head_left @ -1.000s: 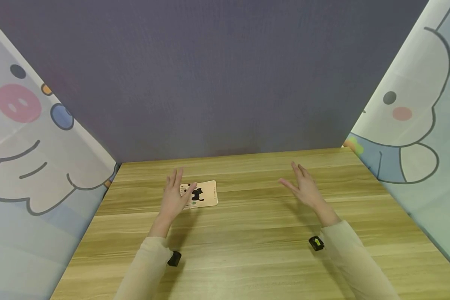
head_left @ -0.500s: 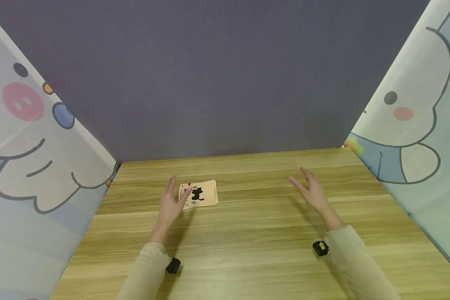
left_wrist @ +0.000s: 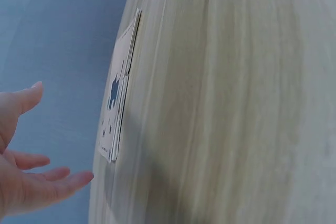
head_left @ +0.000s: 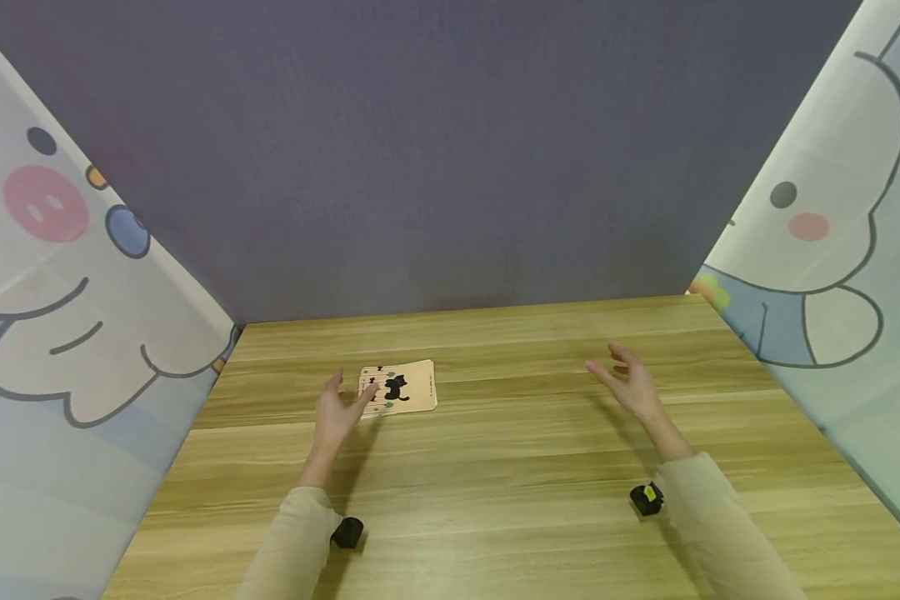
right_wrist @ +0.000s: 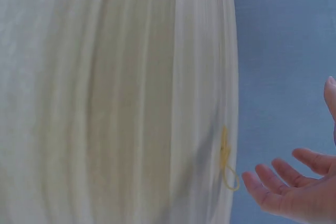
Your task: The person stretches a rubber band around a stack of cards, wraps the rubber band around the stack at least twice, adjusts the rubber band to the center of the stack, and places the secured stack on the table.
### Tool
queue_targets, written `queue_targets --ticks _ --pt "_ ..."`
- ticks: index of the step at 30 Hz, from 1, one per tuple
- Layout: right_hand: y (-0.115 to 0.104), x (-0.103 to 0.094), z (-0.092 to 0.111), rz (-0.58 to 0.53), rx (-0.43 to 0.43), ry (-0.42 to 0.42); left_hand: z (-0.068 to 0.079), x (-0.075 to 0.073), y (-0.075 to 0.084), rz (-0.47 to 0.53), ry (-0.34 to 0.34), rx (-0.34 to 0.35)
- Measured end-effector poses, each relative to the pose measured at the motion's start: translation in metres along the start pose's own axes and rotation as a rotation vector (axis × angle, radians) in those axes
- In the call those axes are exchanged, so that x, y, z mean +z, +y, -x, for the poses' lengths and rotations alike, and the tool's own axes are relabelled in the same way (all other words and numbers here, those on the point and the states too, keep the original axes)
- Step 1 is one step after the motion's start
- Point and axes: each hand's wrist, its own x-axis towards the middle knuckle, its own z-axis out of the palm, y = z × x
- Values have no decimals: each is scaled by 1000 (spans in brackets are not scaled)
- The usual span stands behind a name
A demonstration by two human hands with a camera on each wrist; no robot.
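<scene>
A thin stack of cream cards printed with a black cat lies at the back left of the wooden table. Its layered edge shows in the left wrist view, where the cards lie beyond the fingertips. My left hand hovers beside the stack's near left corner, thumb overlapping it in the head view, holding nothing. Off to the right, my right hand hangs over the table with relaxed fingers and nothing in them. A looped yellow cord lies close to its fingertips in the right wrist view; the hand hides it from the head view.
A grey wall panel rises along the table's back edge. Cartoon-printed curtains stand on the left and right. Black wrist cameras sit under the left and right sleeves.
Both hands have drawn back toward the person, the right one also moving right. Their fingers bend a little more. More of the cards shows now; the stack has stayed put.
</scene>
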Motion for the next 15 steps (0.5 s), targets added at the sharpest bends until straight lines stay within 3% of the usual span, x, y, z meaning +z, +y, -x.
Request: queue_targets --ticks 6,15 --pt "5 -5 1 -57 67 -25 -2 1 -2 137 -23 -77" --pt "14 -10 2 -91 126 -22 -5 5 -5 213 -27 -147"
